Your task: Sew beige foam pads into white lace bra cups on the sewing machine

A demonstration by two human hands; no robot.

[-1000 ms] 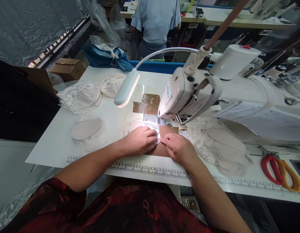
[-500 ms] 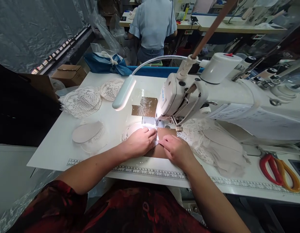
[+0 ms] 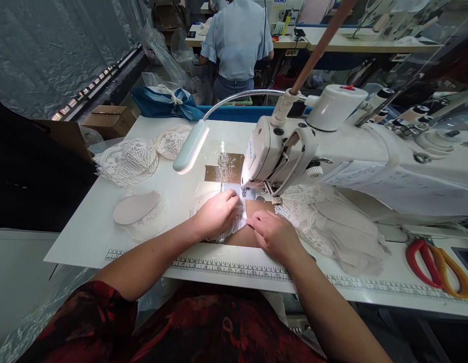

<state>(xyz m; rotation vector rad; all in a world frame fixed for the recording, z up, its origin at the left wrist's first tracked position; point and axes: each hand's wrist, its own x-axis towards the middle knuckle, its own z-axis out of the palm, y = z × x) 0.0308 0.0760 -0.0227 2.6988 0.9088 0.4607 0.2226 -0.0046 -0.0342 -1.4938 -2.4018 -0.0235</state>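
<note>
A white lace piece [image 3: 237, 229] lies on the sewing machine bed in the lamp's light, its edge near the needle area. My left hand [image 3: 218, 214] rests over it, fingers curled and pressed together on the lace just left of the presser foot [image 3: 244, 191]. Beneath that palm, part of the lace is hidden. My right hand [image 3: 274, 233] is closed, its thumb and forefinger pinching the lace's right edge above a brown taped patch [image 3: 243, 238]. The sewing machine [image 3: 281, 151] stands directly beyond both hands.
Lace cups [image 3: 127, 160] lie at the back left, with a beige oval pad [image 3: 136, 207] nearer. More lace and beige fabric [image 3: 340, 232] is heaped at right. Red-and-orange-handled scissors [image 3: 438, 267] lie far right. A lamp [image 3: 191, 147] overhangs the table. A person [image 3: 236, 40] sits ahead.
My left hand has shifted slightly left and up, uncovering more lace beneath it. The right hand stays at the lace's edge. The whole view has shifted slightly.
</note>
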